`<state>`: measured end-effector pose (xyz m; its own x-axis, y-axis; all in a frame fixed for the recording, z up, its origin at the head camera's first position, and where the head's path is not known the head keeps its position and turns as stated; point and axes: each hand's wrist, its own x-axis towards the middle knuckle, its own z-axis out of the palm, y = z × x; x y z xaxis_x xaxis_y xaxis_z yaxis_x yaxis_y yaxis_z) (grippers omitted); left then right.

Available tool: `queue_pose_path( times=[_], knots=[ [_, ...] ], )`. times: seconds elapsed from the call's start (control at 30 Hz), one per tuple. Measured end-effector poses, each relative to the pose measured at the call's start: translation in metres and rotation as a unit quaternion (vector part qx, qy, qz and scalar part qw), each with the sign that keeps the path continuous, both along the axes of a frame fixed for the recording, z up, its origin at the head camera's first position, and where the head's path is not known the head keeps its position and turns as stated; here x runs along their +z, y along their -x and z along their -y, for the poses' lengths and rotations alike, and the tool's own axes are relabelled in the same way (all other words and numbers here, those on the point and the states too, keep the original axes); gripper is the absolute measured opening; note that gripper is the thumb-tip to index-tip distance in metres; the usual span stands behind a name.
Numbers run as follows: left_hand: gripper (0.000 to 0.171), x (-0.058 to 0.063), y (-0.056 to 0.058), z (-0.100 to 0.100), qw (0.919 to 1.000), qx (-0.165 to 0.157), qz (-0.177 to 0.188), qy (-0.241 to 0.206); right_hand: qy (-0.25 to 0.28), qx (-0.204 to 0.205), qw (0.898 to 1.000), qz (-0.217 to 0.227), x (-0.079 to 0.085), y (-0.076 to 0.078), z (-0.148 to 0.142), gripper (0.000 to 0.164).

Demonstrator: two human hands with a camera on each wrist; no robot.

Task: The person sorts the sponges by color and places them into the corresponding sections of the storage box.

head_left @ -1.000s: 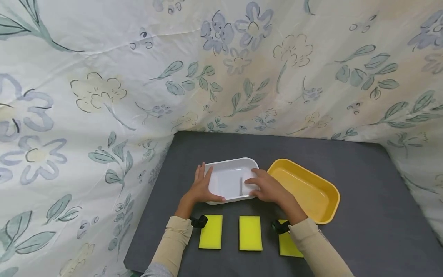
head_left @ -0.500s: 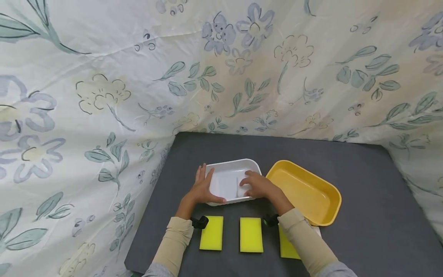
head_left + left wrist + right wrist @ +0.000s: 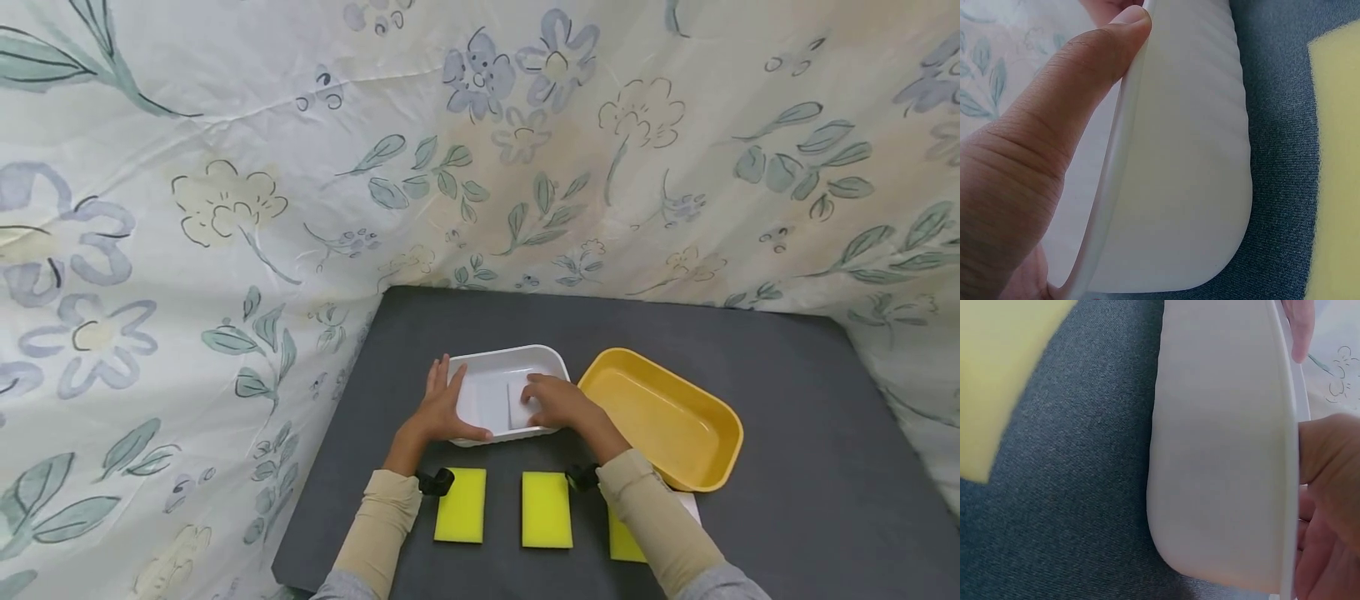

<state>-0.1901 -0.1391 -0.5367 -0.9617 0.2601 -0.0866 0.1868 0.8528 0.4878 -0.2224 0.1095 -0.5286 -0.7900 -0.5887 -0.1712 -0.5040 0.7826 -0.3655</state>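
My left hand (image 3: 441,410) holds the left end of a white tray (image 3: 483,386). Its thumb (image 3: 1079,69) presses on the near rim, and the other fingers reach over the left side. Inside the tray, toward its right end, my right hand (image 3: 557,402) has curled fingers on a white rectangular sponge-like pad (image 3: 517,406). That pad lies on the tray floor, partly covered by the hand. In the right wrist view the tray wall (image 3: 1222,450) hides the pad and most of the fingers.
A yellow tray (image 3: 667,417) stands close at the right, angled. In front lie yellow sponges (image 3: 460,505), (image 3: 547,510) and a third yellow sponge (image 3: 625,537) partly under my right forearm. A white piece (image 3: 687,505) peeks out beside that forearm. Floral cloth hangs behind the dark table.
My right hand has moved a little left and deeper into the white tray, and the white pad has shifted left with it. My left hand keeps its place on the tray.
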Motion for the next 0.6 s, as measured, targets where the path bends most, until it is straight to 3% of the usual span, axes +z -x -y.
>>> queue_pose_path(
  times=[0.3,0.6],
  knots=[
    [0.132,0.0012,-0.0012,0.0008,1.0000,0.000,-0.004,0.003,0.000,0.011,1.000,0.000,-0.0016,0.0007,0.0031,0.032],
    [0.132,0.0037,-0.0014,-0.0002,1.0000,0.002,0.005,0.002,0.006,0.016,0.999,0.027,0.0010,-0.0009,0.0058,0.029]
  ],
)
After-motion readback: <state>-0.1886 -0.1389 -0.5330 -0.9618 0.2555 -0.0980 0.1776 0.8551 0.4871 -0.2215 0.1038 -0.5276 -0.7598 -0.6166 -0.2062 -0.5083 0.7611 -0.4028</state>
